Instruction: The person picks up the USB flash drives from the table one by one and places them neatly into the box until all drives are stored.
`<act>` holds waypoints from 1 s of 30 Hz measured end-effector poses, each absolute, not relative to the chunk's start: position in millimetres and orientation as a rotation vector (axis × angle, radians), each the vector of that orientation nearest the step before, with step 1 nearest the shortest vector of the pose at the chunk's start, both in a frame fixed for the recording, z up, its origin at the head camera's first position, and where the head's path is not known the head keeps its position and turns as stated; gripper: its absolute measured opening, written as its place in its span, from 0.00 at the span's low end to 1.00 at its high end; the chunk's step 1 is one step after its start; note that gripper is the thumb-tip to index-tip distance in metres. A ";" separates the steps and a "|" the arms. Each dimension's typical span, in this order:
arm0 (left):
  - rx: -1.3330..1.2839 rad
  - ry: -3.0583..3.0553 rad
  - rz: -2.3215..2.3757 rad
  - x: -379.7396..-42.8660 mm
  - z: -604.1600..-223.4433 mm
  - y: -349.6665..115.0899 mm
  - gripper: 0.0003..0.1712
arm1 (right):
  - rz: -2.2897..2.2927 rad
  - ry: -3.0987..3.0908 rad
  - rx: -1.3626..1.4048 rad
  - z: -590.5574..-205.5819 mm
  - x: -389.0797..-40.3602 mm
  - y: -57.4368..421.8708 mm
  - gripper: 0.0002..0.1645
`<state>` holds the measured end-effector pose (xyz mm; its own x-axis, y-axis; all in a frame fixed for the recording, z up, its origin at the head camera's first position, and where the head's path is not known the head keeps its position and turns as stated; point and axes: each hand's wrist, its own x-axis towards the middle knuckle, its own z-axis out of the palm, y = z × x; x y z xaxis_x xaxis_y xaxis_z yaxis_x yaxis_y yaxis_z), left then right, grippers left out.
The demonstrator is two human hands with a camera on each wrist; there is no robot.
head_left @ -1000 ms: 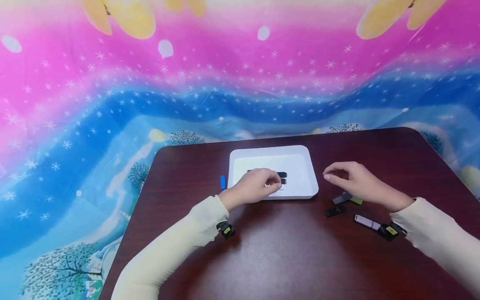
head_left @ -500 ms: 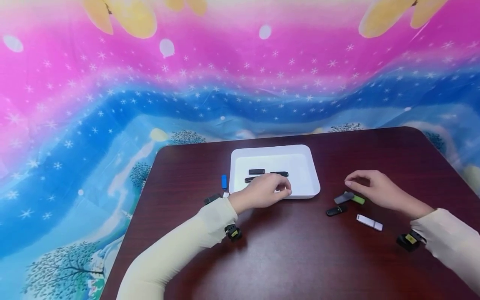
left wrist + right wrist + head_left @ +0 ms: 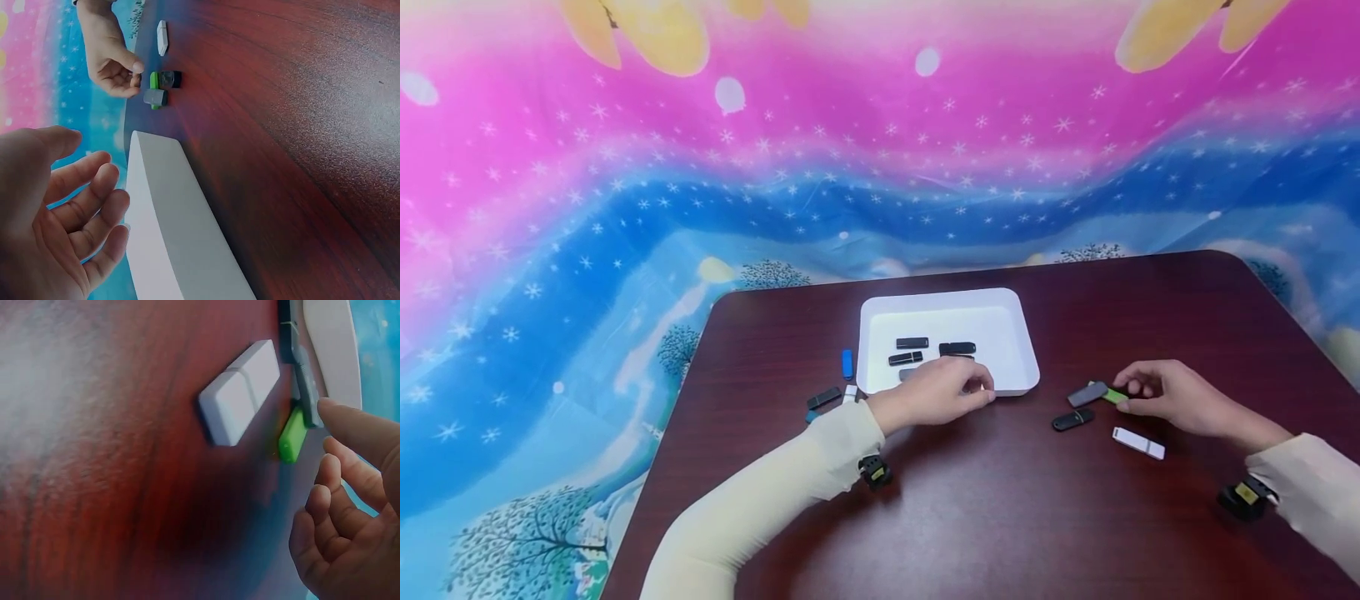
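My left hand (image 3: pixel 938 390) hangs over the front rim of the white tray (image 3: pixel 1024 343), its fingers loosely curled with nothing between them in the left wrist view. Inside the tray lie several dark USB flash drives (image 3: pixel 912 342), some partly hidden behind that hand. To the right, my right hand (image 3: pixel 1176 398) is at the green USB flash drive (image 3: pixel 1116 397), thumb and fingertips apart around its end. A grey USB flash drive (image 3: pixel 1086 393) lies across the green one. In the right wrist view the thumb overlaps near the grey drive, and a gap shows between thumb and fingers.
A black USB flash drive (image 3: pixel 1072 419) and a white one (image 3: pixel 1138 443) lie on the dark wooden table (image 3: pixel 1000 517) near my right hand. Left of the tray are a blue drive (image 3: pixel 847 364), a black one (image 3: pixel 824 397) and a white one (image 3: pixel 850 392), close to my left sleeve.
My right hand has moved right and down to the green flash drive. My left hand has drawn back from inside the tray toward its front rim, uncovering drives there.
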<state>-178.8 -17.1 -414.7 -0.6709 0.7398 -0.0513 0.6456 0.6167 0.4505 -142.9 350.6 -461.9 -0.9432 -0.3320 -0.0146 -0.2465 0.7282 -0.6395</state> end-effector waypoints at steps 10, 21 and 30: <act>1.166 2.598 0.610 -176.4 -415.6 -12.6 0.11 | -1.002 2.832 -0.470 -475.8 -138.5 359.8 0.13; 1.217 2.574 0.558 -169.3 -416.4 -0.1 0.11 | -1.014 2.838 -0.409 -484.8 -136.8 362.0 0.12; 1.251 2.551 0.526 -164.3 -421.2 7.7 0.10 | -1.009 2.857 -0.384 -486.1 -134.7 360.5 0.10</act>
